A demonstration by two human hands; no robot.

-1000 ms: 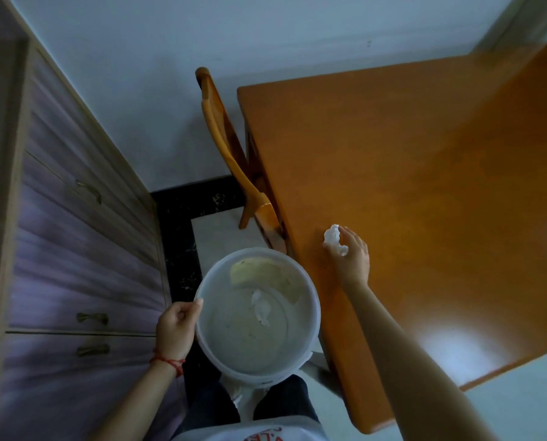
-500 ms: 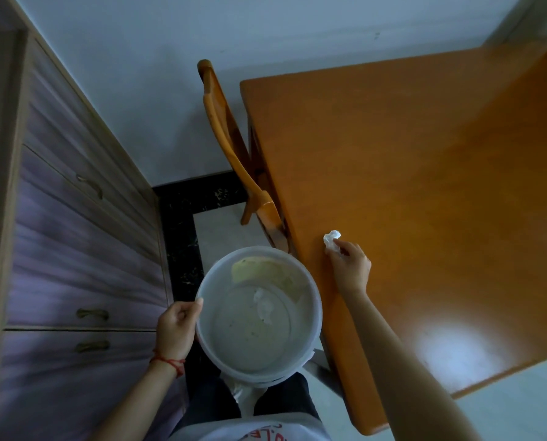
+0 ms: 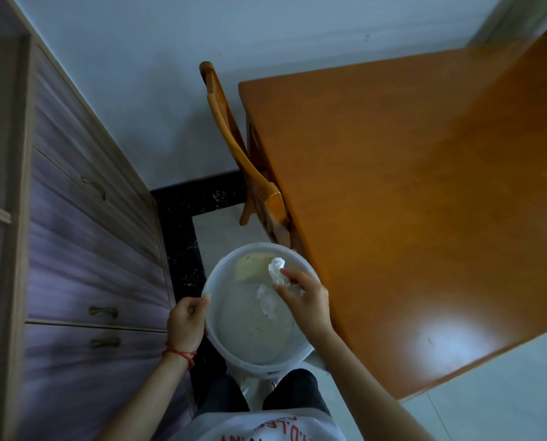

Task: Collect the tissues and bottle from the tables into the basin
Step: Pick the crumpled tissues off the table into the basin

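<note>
Room: pale wall, light tiled floor with a black border, purple-grey drawer cabinet [image 3: 84,249] left of the basin.
Table: glossy orange wooden table [image 3: 425,202], its edge just right of the basin; orange wooden chair [image 3: 234,148] tucked in beyond the basin.
Basin: round white plastic basin [image 3: 216,332], a flat crumpled tissue [image 3: 267,302] lying inside.
Left hand: left hand [image 3: 186,323] clasped on the basin's left rim.
Right hand: right hand [image 3: 304,300] over the basin's right side, fingertips pinched.
Tissue: small white crumpled tissue wad [image 3: 276,269] sticking out beyond those fingertips, above the basin's far inside.
</note>
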